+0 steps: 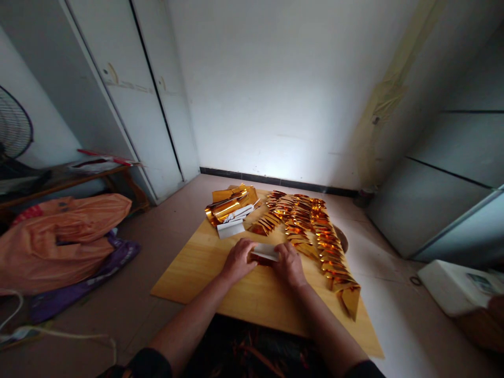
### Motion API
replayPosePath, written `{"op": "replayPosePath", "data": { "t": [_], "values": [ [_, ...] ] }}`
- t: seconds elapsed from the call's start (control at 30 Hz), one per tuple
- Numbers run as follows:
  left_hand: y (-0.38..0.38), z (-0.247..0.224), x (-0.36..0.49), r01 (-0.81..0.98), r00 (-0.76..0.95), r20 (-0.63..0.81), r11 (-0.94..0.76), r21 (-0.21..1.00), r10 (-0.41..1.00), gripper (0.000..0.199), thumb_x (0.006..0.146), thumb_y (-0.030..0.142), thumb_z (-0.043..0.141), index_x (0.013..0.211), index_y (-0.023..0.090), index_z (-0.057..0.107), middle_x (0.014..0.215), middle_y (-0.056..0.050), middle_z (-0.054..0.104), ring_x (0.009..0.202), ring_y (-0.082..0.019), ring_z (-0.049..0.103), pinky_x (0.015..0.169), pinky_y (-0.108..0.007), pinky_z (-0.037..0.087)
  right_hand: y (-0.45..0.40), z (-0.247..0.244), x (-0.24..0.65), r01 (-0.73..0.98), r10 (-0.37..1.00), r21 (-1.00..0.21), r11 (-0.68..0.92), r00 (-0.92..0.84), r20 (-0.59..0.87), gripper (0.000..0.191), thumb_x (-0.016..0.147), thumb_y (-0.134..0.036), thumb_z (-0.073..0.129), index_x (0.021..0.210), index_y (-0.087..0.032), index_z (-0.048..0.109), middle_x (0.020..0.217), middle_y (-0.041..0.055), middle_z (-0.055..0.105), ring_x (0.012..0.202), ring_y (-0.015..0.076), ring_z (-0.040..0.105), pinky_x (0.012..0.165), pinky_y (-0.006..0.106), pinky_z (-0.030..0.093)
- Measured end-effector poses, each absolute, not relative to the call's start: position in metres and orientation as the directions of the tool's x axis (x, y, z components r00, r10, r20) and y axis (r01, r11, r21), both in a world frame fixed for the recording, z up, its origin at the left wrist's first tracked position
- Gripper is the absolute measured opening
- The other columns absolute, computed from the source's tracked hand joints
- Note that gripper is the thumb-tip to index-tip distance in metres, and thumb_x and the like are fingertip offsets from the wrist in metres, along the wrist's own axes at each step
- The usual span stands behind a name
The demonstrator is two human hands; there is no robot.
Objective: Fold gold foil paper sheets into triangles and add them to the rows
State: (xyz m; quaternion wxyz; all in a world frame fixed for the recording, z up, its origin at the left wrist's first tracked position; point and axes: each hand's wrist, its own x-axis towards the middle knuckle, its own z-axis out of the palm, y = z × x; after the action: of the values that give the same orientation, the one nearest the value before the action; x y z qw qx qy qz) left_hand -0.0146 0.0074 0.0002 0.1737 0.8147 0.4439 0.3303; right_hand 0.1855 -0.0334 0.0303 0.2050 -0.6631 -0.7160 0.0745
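Observation:
Between my hands, just above the wooden board, is a small sheet of foil paper (265, 252), its white side up and gold showing along the near edge. My left hand (240, 260) grips its left end, and my right hand (290, 264) grips its right end; both have fingers closed. Beyond my left hand lie a white sheet (230, 229), a bundle of white strips (239, 213) and a curled stack of gold foil sheets (228, 206). Rows of folded gold foil pieces (327, 244) stand past and to the right of my right hand.
The wooden board (189, 273) is low, near the floor. To the left are an orange bag (59, 247), a purple bag (86, 278), a pale cable (71, 333) and a fan (13, 126). A white box (452, 286) and a grey cabinet (441, 184) stand at right.

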Motion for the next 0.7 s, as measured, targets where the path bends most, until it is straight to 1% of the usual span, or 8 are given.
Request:
{"op": "replayPosePath", "data": {
  "t": [0.1, 0.17, 0.23, 0.3, 0.37, 0.43, 0.53, 0.7],
  "values": [
    [0.0065, 0.0018, -0.0154, 0.614, 0.413, 0.368, -0.553, 0.563, 0.833, 0.035, 0.065, 0.011, 0.067, 0.098, 0.023, 0.06, 0.114, -0.005, 0.054, 0.113, -0.022, 0.05, 0.099, -0.037, 0.043, -0.035, 0.0344, 0.1857, 0.934, 0.977, -0.315, 0.17, -0.118, 0.176, 0.026, 0.078, -0.017, 0.057, 0.102, -0.023, 0.063, 0.106, 0.0056, 0.059, 0.101, 0.0206, 0.053, 0.082, 0.029, 0.037],
    [0.0064, 0.0023, -0.0159, 0.616, 0.422, 0.364, -0.557, 0.557, 0.83, 0.029, 0.066, 0.011, 0.066, 0.092, 0.023, 0.062, 0.114, -0.005, 0.053, 0.112, -0.021, 0.051, 0.098, -0.036, 0.044, -0.0347, 0.0352, 0.1861, 0.927, 0.974, -0.313, 0.207, -0.165, 0.156, 0.032, 0.076, -0.015, 0.058, 0.106, -0.025, 0.063, 0.107, 0.0051, 0.059, 0.103, 0.0209, 0.053, 0.082, 0.029, 0.035],
    [0.0065, 0.0024, -0.0161, 0.61, 0.419, 0.374, -0.562, 0.559, 0.827, 0.031, 0.066, 0.011, 0.066, 0.093, 0.023, 0.063, 0.114, -0.005, 0.053, 0.112, -0.021, 0.051, 0.098, -0.035, 0.044, -0.0338, 0.0339, 0.1866, 0.91, 0.971, -0.345, 0.228, -0.186, 0.151, 0.032, 0.076, -0.015, 0.058, 0.106, -0.026, 0.065, 0.106, 0.0051, 0.06, 0.103, 0.0207, 0.053, 0.081, 0.029, 0.034],
    [0.0066, 0.0026, -0.0162, 0.609, 0.41, 0.382, -0.56, 0.561, 0.828, 0.036, 0.065, 0.011, 0.067, 0.098, 0.023, 0.062, 0.114, -0.005, 0.053, 0.112, -0.021, 0.051, 0.098, -0.035, 0.044, -0.0329, 0.0313, 0.187, 0.894, 0.968, -0.377, 0.241, -0.194, 0.158, 0.027, 0.077, -0.014, 0.057, 0.1, -0.024, 0.066, 0.103, 0.0051, 0.061, 0.102, 0.02, 0.053, 0.08, 0.028, 0.033],
    [0.0065, 0.0027, -0.0163, 0.617, 0.411, 0.376, -0.557, 0.556, 0.831, 0.035, 0.065, 0.01, 0.066, 0.097, 0.023, 0.063, 0.115, -0.005, 0.054, 0.111, -0.021, 0.051, 0.097, -0.034, 0.044, -0.0326, 0.0285, 0.1871, 0.886, 0.962, -0.381, 0.264, -0.215, 0.167, 0.022, 0.077, -0.013, 0.055, 0.093, -0.022, 0.067, 0.099, 0.0051, 0.062, 0.1, 0.0193, 0.053, 0.079, 0.028, 0.032],
    [0.0063, 0.0026, -0.0168, 0.629, 0.427, 0.362, -0.559, 0.54, 0.829, 0.031, 0.064, 0.007, 0.064, 0.091, 0.023, 0.066, 0.115, -0.005, 0.054, 0.11, -0.02, 0.052, 0.095, -0.033, 0.045, -0.0328, 0.0268, 0.187, 0.887, 0.956, -0.362, 0.288, -0.24, 0.171, 0.018, 0.078, -0.012, 0.054, 0.089, -0.02, 0.066, 0.097, 0.0054, 0.062, 0.098, 0.0188, 0.053, 0.078, 0.028, 0.031],
    [0.0056, 0.0026, -0.0183, 0.643, 0.461, 0.346, -0.577, 0.504, 0.817, 0.029, 0.063, 0.003, 0.061, 0.084, 0.022, 0.069, 0.115, -0.005, 0.055, 0.108, -0.02, 0.054, 0.093, -0.031, 0.046, -0.0345, 0.0272, 0.1872, 0.896, 0.945, -0.308, 0.321, -0.283, 0.163, 0.017, 0.08, -0.013, 0.054, 0.09, -0.02, 0.066, 0.099, 0.0059, 0.062, 0.096, 0.0191, 0.052, 0.078, 0.029, 0.031],
    [0.0009, 0.0066, -0.0226, 0.668, 0.528, 0.33, -0.622, 0.409, 0.783, 0.028, 0.068, 0.008, 0.062, 0.087, 0.025, 0.072, 0.12, -0.005, 0.057, 0.105, -0.022, 0.055, 0.092, -0.036, 0.045, -0.0412, 0.0326, 0.1901, 0.89, 0.919, -0.229, 0.395, -0.378, 0.117, 0.015, 0.083, -0.021, 0.055, 0.094, -0.02, 0.065, 0.102, 0.0068, 0.061, 0.097, 0.02, 0.05, 0.082, 0.03, 0.03]
  ]
}}
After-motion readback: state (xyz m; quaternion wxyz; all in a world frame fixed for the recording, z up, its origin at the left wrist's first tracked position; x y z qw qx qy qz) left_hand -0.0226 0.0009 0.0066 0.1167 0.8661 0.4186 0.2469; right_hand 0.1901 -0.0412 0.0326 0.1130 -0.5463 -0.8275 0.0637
